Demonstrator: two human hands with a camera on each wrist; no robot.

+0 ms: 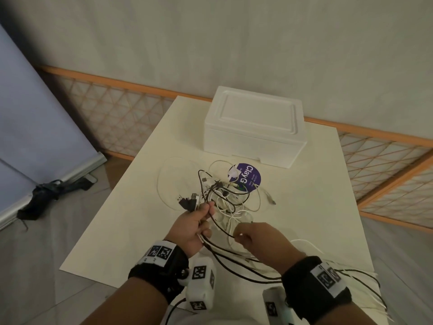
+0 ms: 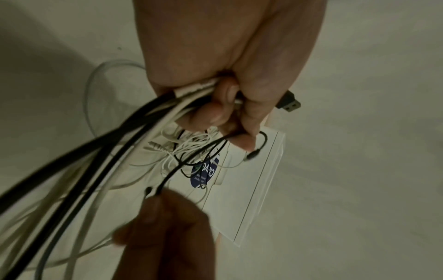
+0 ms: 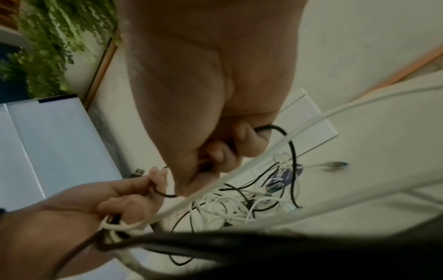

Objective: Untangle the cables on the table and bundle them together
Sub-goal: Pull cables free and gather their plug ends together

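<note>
A tangle of black and white cables lies on the cream table, partly over a purple round sticker. My left hand grips a bunch of black and white cables, with USB plugs sticking out past its fingers. My right hand sits just right of it with fingers curled round a thin black cable. Long black and white strands trail from both hands toward the near table edge and over my right wrist.
A white foam box stands at the far end of the table. An orange lattice fence runs behind and to the right. On the floor at left lie a blue panel and a dark folded object.
</note>
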